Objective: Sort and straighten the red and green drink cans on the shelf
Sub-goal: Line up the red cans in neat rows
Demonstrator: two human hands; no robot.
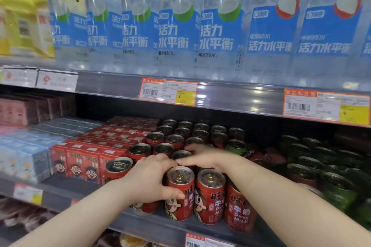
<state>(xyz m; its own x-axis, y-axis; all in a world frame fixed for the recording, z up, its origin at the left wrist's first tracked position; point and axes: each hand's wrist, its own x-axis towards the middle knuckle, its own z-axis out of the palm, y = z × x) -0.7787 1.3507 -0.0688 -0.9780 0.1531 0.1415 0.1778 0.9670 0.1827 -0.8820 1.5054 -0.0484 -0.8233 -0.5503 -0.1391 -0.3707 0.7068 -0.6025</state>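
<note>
Red drink cans point(209, 194) stand in rows at the middle of the lower shelf point(66, 188). Green cans point(339, 188) fill the right side, blurred. One green can point(236, 146) stands at the right edge of the red rows. My left hand point(150, 180) wraps a front-row red can point(145, 207), mostly hidden under the palm, and its thumb lies across the neighbouring red can point(180, 202). My right hand point(208, 158) reaches over the front row, thumb and fingers curled around the top of a second-row red can point(181, 154).
Red milk cartons point(80, 163) stand left of the cans, and light blue cartons point(24, 158) stand further left. Large water bottles point(220, 26) line the shelf above. Its front rail point(241, 98) with price labels hangs over the cans.
</note>
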